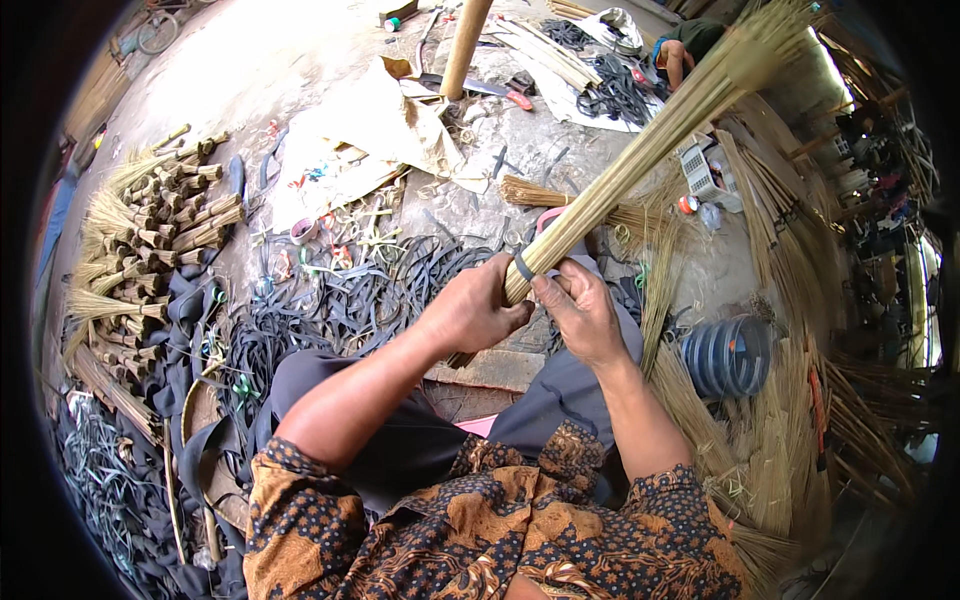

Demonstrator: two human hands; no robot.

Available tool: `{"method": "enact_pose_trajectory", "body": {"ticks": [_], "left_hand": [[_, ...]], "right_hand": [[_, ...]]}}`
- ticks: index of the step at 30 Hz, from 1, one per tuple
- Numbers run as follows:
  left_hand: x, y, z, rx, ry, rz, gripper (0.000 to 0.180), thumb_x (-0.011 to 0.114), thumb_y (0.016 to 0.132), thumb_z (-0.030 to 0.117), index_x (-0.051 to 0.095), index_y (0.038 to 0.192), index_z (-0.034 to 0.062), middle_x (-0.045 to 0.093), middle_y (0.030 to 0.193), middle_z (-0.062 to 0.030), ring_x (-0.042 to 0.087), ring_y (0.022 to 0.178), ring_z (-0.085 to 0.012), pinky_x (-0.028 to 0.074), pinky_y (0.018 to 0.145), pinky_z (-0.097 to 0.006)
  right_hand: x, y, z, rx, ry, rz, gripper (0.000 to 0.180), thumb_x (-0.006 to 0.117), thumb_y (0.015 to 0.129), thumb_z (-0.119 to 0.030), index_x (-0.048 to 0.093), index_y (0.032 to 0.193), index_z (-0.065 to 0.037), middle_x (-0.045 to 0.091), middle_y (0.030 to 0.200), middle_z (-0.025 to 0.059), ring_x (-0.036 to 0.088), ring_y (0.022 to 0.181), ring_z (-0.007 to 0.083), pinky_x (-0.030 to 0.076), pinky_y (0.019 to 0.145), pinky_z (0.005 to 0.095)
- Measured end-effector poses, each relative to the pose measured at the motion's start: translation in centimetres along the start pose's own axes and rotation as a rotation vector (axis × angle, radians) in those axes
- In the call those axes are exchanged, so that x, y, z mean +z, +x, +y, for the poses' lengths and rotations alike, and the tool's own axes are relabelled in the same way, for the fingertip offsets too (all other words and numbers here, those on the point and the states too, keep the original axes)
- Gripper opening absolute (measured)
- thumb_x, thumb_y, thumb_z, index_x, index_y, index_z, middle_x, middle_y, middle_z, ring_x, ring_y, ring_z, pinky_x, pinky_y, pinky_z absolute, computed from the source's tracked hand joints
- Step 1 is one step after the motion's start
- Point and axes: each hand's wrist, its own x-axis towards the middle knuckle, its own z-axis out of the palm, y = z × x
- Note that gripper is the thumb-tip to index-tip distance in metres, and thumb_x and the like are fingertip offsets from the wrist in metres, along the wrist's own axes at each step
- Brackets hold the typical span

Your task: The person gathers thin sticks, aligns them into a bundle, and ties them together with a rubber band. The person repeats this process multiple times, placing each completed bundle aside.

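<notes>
Your left hand [470, 312] was clenched around the butt end of the stick bundle [640, 150], which ran from centre frame toward 2 o'clock. Your right hand [583, 318] pinched the bundle just beside it, thumb near the dark band [524, 267] (wrapped around the sticks). Finished bundles [165, 215] lay on the floor at 9 o'clock, black rubber strips [350, 300] between.

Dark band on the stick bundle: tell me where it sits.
In the head view, centre, the dark band wraps the straw-coloured stick bundle just above the left hand, beside the right hand.
</notes>
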Motion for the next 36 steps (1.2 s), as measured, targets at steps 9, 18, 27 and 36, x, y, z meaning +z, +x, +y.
{"method": "enact_pose_trajectory", "body": {"ticks": [9, 18, 27, 36], "left_hand": [[-1.1, -0.2, -0.3, -0.005, -0.216, -0.102, 0.028, 0.074, 0.088, 0.004, 0.059, 0.111, 0.0007, 0.065, 0.080, -0.0038, 0.063, 0.063, -0.0108, 0.052, 0.058, -0.027], [-1.3, -0.2, -0.1, -0.057, 0.310, 0.181, 0.053, 0.080, 0.088, 0.033, 0.058, 0.115, -0.0067, 0.070, 0.087, -0.0242, 0.071, 0.084, -0.0388, 0.056, 0.076, -0.047], [-1.5, 0.6, -2.9, 0.041, 0.573, 0.270, 0.045, 0.069, 0.096, 0.033, 0.057, 0.125, 0.0010, 0.072, 0.093, -0.0259, 0.070, 0.090, -0.0468, 0.056, 0.076, -0.052], [-1.9, 1.3, -3.2, -0.060, 0.569, 0.265, 0.046, 0.062, 0.102, 0.044, 0.061, 0.104, -0.0020, 0.063, 0.073, -0.0267, 0.064, 0.071, -0.0449, 0.048, 0.065, -0.052]], "right_hand": [[0.2, 0.0, -0.1, 0.014, 0.082, -0.096, 0.035, 0.064, 0.106, -0.022, 0.060, 0.130, 0.003, 0.069, 0.110, 0.0036, 0.062, 0.096, 0.0074, 0.050, 0.083, 0.0246], [1.1, 1.3, 0.8, 0.021, 0.006, 0.037, 0.029, 0.057, 0.109, -0.019, 0.059, 0.127, 0.003, 0.065, 0.099, 0.0031, 0.057, 0.081, 0.0062, 0.048, 0.070, 0.0241], [0.6, -0.1, -0.8, 0.215, -0.186, -0.009, 0.029, 0.055, 0.110, -0.029, 0.062, 0.096, -0.005, 0.050, 0.070, -0.0055, 0.042, 0.061, 0.0030, 0.035, 0.055, 0.0224], [-0.1, -3.0, -2.2, 0.184, -0.190, -0.014, 0.032, 0.054, 0.109, -0.028, 0.056, 0.084, -0.008, 0.043, 0.067, -0.0078, 0.034, 0.061, 0.0028, 0.031, 0.055, 0.0254]]}}
